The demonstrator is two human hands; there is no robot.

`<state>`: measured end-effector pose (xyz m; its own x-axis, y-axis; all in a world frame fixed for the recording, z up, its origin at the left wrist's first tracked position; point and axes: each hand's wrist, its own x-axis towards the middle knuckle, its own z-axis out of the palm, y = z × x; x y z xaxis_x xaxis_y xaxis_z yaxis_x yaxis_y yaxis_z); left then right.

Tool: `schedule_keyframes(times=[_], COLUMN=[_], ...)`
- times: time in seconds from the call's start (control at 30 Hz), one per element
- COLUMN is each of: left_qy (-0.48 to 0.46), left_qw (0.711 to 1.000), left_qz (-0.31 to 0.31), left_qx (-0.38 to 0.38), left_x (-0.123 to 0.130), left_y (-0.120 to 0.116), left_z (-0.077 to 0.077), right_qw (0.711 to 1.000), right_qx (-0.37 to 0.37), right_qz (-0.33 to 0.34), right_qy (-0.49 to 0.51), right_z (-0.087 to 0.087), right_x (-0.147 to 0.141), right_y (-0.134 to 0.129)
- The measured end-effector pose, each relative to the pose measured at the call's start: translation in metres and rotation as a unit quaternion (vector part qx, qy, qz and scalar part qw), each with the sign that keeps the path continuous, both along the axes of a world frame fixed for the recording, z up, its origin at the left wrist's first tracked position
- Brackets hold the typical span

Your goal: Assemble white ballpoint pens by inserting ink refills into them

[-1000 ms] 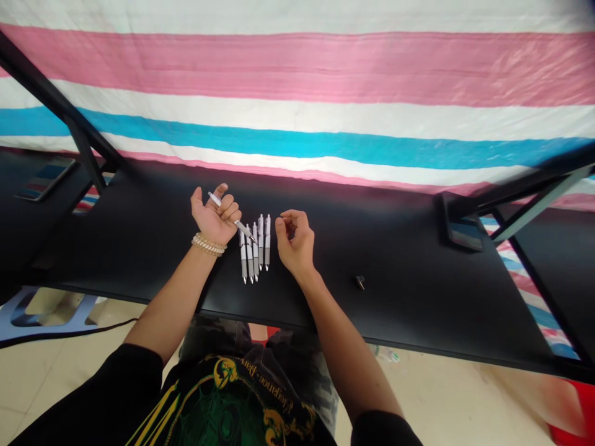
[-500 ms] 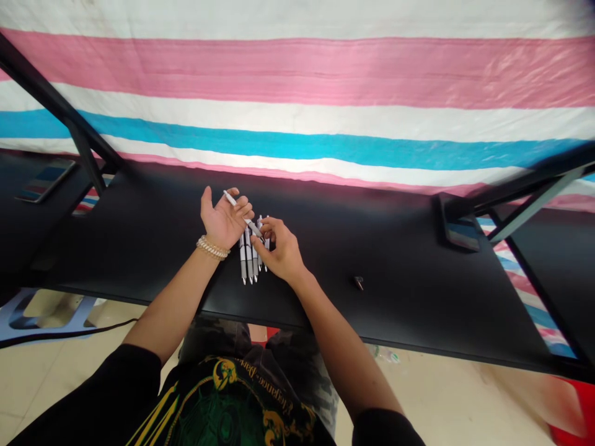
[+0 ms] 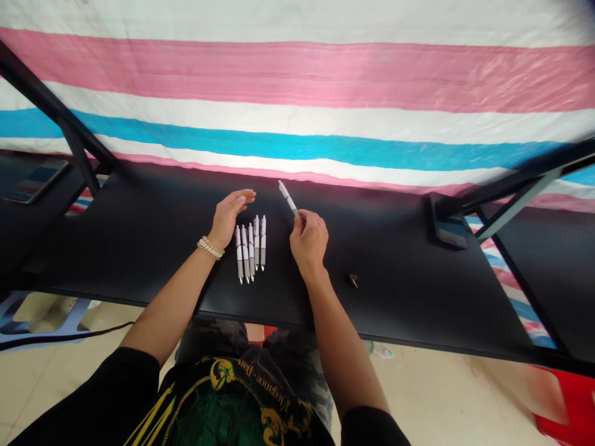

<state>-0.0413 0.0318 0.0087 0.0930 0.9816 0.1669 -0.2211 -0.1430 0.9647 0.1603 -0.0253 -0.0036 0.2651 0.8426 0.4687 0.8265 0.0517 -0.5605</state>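
Several white and grey pens (image 3: pixel 246 251) lie side by side on the black table (image 3: pixel 395 248), tips toward its front edge. Just up and left of them is my left hand (image 3: pixel 231 212), fingers outstretched, thumb apart from them and nothing held. To the right of the row, my right hand (image 3: pixel 310 240) pinches one white pen (image 3: pixel 287 197) near its lower end. That pen slants up and left, clear of the others.
A small dark object (image 3: pixel 353 280) lies right of my right forearm. Black metal legs (image 3: pixel 77 139) rise at left and right, with a dark flat device (image 3: pixel 449 226) by the right one. A striped sheet (image 3: pixel 297 74) hangs behind.
The pen that was between my hands is now off to the right in my right hand. My left hand has turned from palm up and no longer has a pen across its fingers.
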Motion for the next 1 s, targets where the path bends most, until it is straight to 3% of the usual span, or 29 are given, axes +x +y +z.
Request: schedule_keyframes(times=[0.23, 0.47, 0.53, 0.6, 0.67, 0.73, 0.8, 1.0], left_qy=[0.090, 0.153, 0.163, 0.167, 0.162, 0.143, 0.126, 0.153], left_qw=[0.993, 0.984, 0.982, 0.981, 0.981, 0.984, 0.987, 0.984], left_qz=[0.056, 0.076, 0.079, 0.086, 0.091, 0.094, 0.094, 0.077], left_qx=[0.050, 0.047, 0.054, 0.057, 0.055, 0.047, 0.038, 0.043], left_x=[0.000, 0.000, 0.000, 0.000, 0.000, 0.000, 0.000, 0.001], left_y=[0.002, 0.005, 0.005, 0.005, 0.004, 0.004, 0.003, -0.001], left_z=[-0.005, -0.014, -0.015, -0.014, -0.013, -0.012, -0.010, -0.005], right_qw=[0.989, 0.993, 0.997, 0.983, 0.934, 0.890, 0.883, 0.930], right_qx=[-0.085, -0.069, -0.061, -0.104, -0.182, -0.234, -0.241, -0.192], right_qz=[-0.019, -0.028, 0.026, 0.148, 0.290, 0.376, 0.394, 0.311], right_qy=[-0.122, -0.091, -0.036, 0.041, 0.099, 0.108, 0.088, 0.027], right_z=[-0.001, 0.004, 0.009, 0.014, 0.019, 0.022, 0.023, 0.022], right_x=[0.002, 0.001, -0.002, -0.005, -0.008, -0.009, -0.009, -0.006], right_y=[-0.004, -0.001, -0.004, -0.008, -0.013, -0.017, -0.018, -0.015])
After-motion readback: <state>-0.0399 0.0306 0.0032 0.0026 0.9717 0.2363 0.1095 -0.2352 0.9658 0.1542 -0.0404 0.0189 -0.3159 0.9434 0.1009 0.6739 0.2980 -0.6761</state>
